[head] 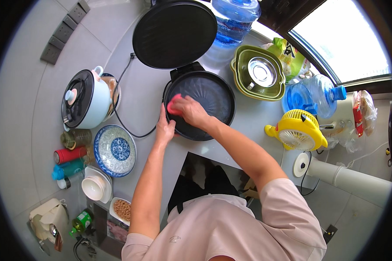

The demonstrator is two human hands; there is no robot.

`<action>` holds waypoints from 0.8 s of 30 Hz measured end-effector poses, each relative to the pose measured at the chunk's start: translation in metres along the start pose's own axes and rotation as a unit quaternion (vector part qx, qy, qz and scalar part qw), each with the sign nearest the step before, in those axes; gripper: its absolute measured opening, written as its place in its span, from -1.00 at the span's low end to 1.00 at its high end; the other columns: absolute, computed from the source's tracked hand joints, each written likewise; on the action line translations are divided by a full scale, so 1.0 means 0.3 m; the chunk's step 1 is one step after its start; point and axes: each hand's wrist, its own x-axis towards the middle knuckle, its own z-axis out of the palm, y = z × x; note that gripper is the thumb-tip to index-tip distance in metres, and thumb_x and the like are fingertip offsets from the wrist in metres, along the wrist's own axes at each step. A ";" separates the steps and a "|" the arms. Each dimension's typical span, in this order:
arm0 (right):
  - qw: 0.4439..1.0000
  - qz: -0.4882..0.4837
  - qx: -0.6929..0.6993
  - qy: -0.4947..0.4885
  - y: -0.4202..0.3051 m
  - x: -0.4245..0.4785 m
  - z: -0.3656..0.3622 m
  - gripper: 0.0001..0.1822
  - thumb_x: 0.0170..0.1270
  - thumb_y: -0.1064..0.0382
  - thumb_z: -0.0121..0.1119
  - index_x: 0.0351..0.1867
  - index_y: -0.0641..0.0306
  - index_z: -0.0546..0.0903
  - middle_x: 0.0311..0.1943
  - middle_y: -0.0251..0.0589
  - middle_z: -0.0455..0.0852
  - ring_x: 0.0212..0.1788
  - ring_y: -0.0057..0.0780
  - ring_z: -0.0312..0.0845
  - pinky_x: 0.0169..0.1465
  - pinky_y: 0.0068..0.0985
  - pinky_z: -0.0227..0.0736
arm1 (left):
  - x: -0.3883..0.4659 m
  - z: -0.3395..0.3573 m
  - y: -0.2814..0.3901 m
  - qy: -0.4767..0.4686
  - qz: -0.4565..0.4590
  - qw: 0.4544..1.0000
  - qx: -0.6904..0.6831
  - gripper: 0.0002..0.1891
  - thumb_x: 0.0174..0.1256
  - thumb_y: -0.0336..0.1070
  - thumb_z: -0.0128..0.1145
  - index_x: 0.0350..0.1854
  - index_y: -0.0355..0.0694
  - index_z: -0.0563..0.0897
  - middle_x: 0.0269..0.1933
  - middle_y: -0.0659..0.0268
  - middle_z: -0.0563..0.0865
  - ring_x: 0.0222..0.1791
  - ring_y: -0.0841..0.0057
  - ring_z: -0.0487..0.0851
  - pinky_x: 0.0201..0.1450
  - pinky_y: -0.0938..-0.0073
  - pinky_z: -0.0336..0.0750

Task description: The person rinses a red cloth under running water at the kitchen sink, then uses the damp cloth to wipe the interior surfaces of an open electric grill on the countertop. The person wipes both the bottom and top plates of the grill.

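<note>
An electric griddle stands on the counter before me, its round black lid tipped back on the hinge. My right hand presses a pink cloth against the left inner side of the lower pan. Pale streaks fan out across the pan's dark surface. At the pan's left rim, my left hand grips the edge with the thumb on the near side. Part of the cloth is hidden under my right fingers.
Left of the griddle are a black power cord, a light blue pot and blue-and-white plates. To the right stand green basins, a yellow fan and a water jug. Another water jug is behind.
</note>
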 end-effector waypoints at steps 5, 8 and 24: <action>0.951 0.243 -0.104 0.162 0.100 -0.001 -0.142 -0.64 0.19 0.41 0.41 0.04 0.23 0.69 0.02 0.06 0.72 0.09 0.16 0.70 0.16 -0.08 0.65 | -0.013 -0.014 -0.037 0.051 0.101 0.991 0.068 -0.11 0.37 -0.48 0.10 0.77 -0.29 0.09 0.60 -0.31 0.43 0.54 -0.18 0.52 0.54 0.17 0.45; 0.943 0.214 -0.149 0.206 0.170 0.084 -0.079 -0.59 0.15 0.48 0.34 0.09 0.25 0.67 0.02 0.04 0.71 0.04 0.13 0.67 0.14 -0.08 0.64 | 0.012 0.029 0.024 0.032 0.092 0.992 0.074 -0.12 0.36 -0.48 0.10 0.77 -0.28 0.11 0.59 -0.32 0.43 0.47 -0.21 0.58 0.50 0.16 0.49; 0.994 0.064 -0.066 0.064 0.038 0.078 0.010 -0.59 0.11 0.53 0.28 0.02 0.16 0.75 0.05 -0.06 0.73 0.05 0.07 0.64 0.22 -0.16 0.58 | -0.062 -0.063 0.124 -0.117 -0.149 0.959 -0.210 -0.03 0.43 -0.54 0.06 0.85 0.07 -0.05 0.69 0.25 0.33 0.42 0.29 0.59 0.13 0.12 0.77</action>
